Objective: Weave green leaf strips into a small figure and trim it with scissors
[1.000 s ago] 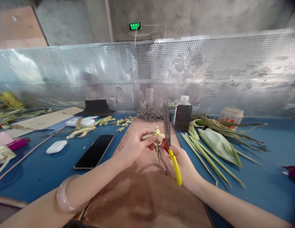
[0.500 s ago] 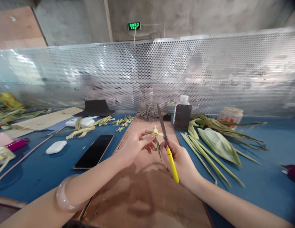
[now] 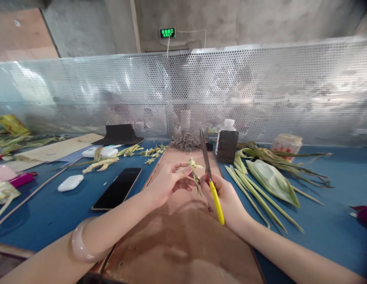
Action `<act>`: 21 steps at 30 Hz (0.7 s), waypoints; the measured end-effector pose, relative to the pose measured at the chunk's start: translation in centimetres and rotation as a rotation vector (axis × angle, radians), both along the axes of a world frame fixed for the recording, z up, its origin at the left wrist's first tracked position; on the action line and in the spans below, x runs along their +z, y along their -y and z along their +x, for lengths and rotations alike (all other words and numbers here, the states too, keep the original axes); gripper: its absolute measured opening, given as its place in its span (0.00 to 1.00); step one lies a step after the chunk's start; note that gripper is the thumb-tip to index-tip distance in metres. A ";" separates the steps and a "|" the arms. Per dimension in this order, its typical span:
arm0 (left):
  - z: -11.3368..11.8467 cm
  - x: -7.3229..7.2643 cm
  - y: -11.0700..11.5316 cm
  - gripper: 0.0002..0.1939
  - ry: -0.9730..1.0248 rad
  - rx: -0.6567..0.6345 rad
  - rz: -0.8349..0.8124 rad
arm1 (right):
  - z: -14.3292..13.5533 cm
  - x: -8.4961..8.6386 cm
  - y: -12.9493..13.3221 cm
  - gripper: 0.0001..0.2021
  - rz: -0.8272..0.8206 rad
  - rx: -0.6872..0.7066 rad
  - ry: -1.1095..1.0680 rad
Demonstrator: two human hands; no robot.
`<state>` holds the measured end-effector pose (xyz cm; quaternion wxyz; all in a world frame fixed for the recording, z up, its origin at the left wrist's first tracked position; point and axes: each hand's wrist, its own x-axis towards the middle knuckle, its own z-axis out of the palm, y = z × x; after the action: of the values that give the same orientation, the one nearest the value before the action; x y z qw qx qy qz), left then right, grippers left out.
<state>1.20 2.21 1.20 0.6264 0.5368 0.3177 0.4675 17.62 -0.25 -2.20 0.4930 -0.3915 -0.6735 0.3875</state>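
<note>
My left hand (image 3: 171, 179) pinches a small knotted piece of pale green leaf strips (image 3: 194, 165) between thumb and fingertips. Its thin loose ends hang down toward my right hand (image 3: 226, 195). That hand is closed around yellow-handled scissors (image 3: 215, 201), blades pointing up and away from me. The blades look closed and stand just right of the leaf piece, apart from its knot. My right fingertips are close to the hanging ends; whether they touch is hard to tell. Both hands are above a brown board (image 3: 171, 244).
A black phone (image 3: 116, 189) and a white case (image 3: 70, 183) lie to the left, with leaf scraps (image 3: 153, 153) behind. Grey cord (image 3: 187, 142) is heaped at the board's far end. On the right are a dark bottle (image 3: 227, 146), green leaves (image 3: 272, 183) and a jar (image 3: 286, 144). A perforated metal screen (image 3: 136, 90) stands behind.
The scissors have shifted slightly to the right, away from the leaf piece. The hanging ends look more spread, and my left fingers have curled a little differently.
</note>
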 end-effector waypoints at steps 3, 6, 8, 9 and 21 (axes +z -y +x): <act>0.0 0.0 -0.1 0.10 0.019 0.050 0.004 | -0.1 0.3 0.1 0.12 -0.065 0.026 -0.071; -0.1 0.1 -0.4 0.09 0.071 0.133 0.033 | -0.3 0.6 0.2 0.13 -0.138 0.011 -0.118; -0.3 0.1 -0.7 0.08 0.114 0.194 0.073 | -0.3 0.5 0.2 0.13 -0.171 0.004 -0.124; -0.5 0.2 -0.9 0.08 0.133 0.221 0.099 | -0.4 0.4 0.3 0.13 -0.178 0.008 -0.122; -1.9 2.8 -1.4 0.08 0.322 0.410 0.394 | -0.7 -0.4 0.8 0.08 0.029 -0.041 0.284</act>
<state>-0.66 3.62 4.04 0.4452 0.4917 0.2194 0.7154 16.91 -1.09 -2.58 0.4060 -0.4490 -0.7338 0.3084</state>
